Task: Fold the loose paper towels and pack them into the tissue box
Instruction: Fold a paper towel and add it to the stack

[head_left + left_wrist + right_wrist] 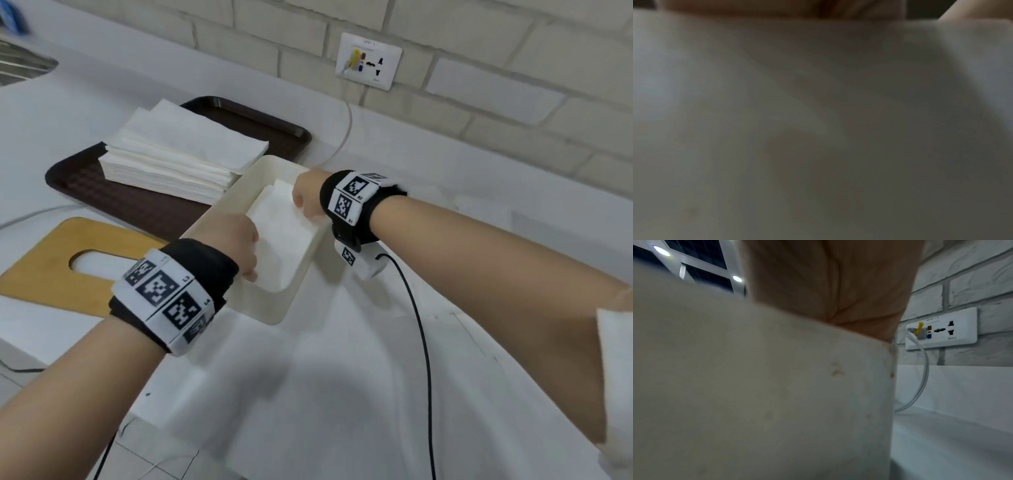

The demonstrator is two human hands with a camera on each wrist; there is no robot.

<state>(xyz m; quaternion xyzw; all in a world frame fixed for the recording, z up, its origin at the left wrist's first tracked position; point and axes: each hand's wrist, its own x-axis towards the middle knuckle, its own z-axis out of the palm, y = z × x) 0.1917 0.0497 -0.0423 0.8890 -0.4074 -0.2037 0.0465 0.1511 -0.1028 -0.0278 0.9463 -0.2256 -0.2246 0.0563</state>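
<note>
An open white tissue box (270, 308) stands on the counter with folded paper towels (284, 233) lying inside it. My left hand (245, 246) reaches in at the near end of the towels. My right hand (306, 200) reaches in at the far end. The fingers of both curl down round the towel ends, and their tips are hidden by the hands. A thick stack of loose paper towels (178, 157) lies on the brown tray (137, 205) behind the box. Each wrist view is mostly filled by the box wall (818, 129) (756, 386), with the right hand (828, 280) dipping behind it.
A wooden lid (41, 260) with an oval slot lies left of the box. A black cable (421, 325) trails from my right wrist across the white counter. A wall socket (370, 63) with a white cable (346, 137) sits on the brick wall behind.
</note>
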